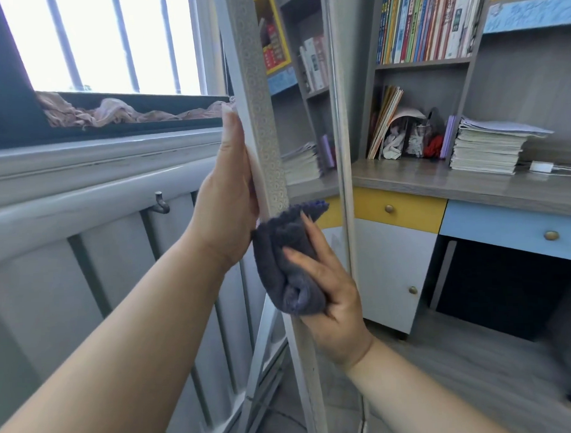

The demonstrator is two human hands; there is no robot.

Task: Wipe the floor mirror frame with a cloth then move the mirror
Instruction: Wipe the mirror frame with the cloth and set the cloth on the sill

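1. Radiator (85, 272); white, at left, below a barred window.
2. Tabletop (438, 181); grey, at right, under bookshelves; carrying stacked papers (489, 151).
3. Floor mirror (307, 125); upright, centre, between radiator and tabletop; pale patterned frame (258, 120) along its left side.
4. Left hand (227, 199); flat against the frame's outer edge; fingers (231, 130) straight, pressed together, pointing up; thumb hidden.
5. Right hand (332, 299); just below the left hand; fingers (302, 259) curled round the cloth.
6. Cloth (279, 258); grey-purple, bunched, pressed to the frame, touching the left hand's heel.
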